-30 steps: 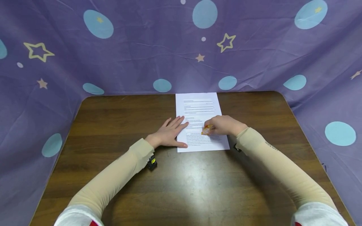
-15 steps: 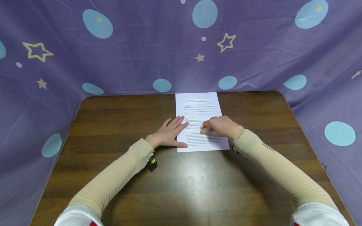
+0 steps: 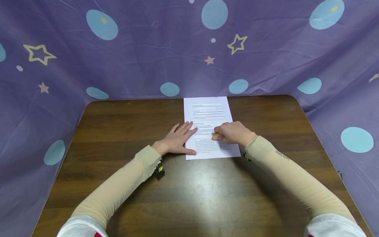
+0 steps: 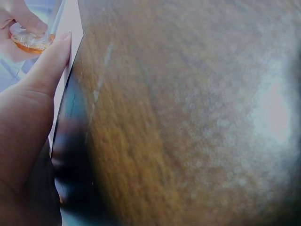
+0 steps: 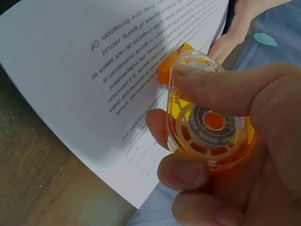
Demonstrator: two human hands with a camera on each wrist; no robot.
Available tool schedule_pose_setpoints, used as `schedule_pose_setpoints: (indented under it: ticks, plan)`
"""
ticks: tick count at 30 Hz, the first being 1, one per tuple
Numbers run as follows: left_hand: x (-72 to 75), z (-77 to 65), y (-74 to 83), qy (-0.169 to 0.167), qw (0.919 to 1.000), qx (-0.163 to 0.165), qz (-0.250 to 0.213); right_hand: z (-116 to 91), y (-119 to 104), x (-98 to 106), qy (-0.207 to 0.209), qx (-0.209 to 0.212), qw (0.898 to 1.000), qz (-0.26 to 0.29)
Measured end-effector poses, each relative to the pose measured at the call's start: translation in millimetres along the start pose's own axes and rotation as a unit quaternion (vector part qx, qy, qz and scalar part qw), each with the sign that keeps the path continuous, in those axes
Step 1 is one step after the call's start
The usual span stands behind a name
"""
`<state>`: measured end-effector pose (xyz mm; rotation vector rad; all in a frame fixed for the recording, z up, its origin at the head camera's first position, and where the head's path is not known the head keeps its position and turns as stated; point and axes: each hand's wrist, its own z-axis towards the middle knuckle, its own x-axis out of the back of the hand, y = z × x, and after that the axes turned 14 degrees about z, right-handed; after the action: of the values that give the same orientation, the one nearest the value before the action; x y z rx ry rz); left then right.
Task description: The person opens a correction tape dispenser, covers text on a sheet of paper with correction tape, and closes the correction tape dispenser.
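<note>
A printed white sheet of paper [image 3: 207, 115] lies at the far middle of the table. My left hand [image 3: 177, 140] rests on the paper's left edge, fingers spread and straight. In my right hand [image 3: 235, 132] is a correction tape dispenser [image 5: 211, 125] with a clear and orange case, gripped between thumb and curled fingers. Its orange tip [image 5: 168, 68] is at a line of print in the sheet's lower half; whether it touches the paper is hard to tell. The left wrist view catches part of the dispenser [image 4: 30, 40] beyond my left thumb [image 4: 49, 66].
The brown wooden table [image 3: 189, 197] spreads toward me and to both sides of the sheet. A purple curtain [image 3: 133, 65] with stars and blue ovals hangs right behind the table's far edge. Whitish strips cross several spots among the printed lines.
My right hand with the correction tape dispenser shifted slightly left, then a little back to the right along the print. My left hand and the sheet have stayed put.
</note>
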<state>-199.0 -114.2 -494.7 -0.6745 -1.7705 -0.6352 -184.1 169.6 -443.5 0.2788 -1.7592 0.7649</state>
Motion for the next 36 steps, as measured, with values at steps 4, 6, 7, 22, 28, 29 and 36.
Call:
schedule_pose_setpoints:
  ticks: [4,6,7,22,28,29,36]
  plan:
    - [4.2,-1.4,2.3,-0.005,1.0,0.001,0.008,-2.5,2.3,1.4,0.003,0.004,1.0,0.005]
    - [4.8,-1.5,3.2,-0.006,0.9999,0.002,0.009,-3.8,3.1,2.2,0.002,0.004,1.0,0.007]
    - [5.3,-1.6,3.5,-0.006,0.9999,0.002,0.01,-4.4,3.4,2.5,0.002,0.004,1.0,0.007]
    - [2.4,-3.5,2.8,0.0,0.9999,0.006,0.009,-17.5,14.8,4.0,-0.006,-0.024,1.0,-0.001]
    - [5.5,-3.3,5.1,0.001,0.9999,0.007,0.014,-22.9,19.7,5.9,-0.01,-0.039,0.999,-0.003]
    - [5.7,-3.2,5.1,0.002,0.9999,0.007,0.013,-23.8,20.6,6.2,-0.009,-0.04,0.999,-0.002]
    - [3.0,-1.3,2.8,0.002,0.9999,0.01,0.006,-29.4,24.6,5.5,0.001,-0.044,0.999,-0.003]
